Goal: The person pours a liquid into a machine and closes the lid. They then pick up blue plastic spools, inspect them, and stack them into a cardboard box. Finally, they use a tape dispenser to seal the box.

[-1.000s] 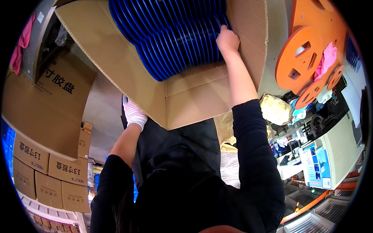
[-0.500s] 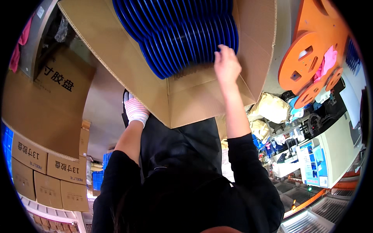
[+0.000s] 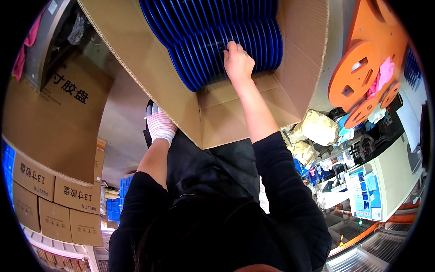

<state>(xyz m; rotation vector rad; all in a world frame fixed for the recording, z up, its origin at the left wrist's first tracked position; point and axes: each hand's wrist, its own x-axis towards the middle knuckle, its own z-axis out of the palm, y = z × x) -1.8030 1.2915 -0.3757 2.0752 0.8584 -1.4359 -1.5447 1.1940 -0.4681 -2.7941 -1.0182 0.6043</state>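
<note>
from my remote seat i look down on an open cardboard box (image 3: 131,50) at the top centre, its tan inner walls visible around thin blue discs (image 3: 204,52). the discs stand on edge, packed side by side in two rows, leaving a bare strip of cardboard at the near end. the bare right hand (image 3: 239,62) reaches inside, fingers curled at the near row's rims; i cannot tell whether it grips a disc. the left hand (image 3: 160,126), in a striped glove, is at the outside of the box's left wall, its fingers partly hidden, so i cannot tell its grip. to the left are a larger brown carton (image 3: 45,122) and, below it, stacked cartons (image 3: 56,220). to the right, pink cloth (image 3: 382,77) lies against orange wheels (image 3: 351,75).
</note>
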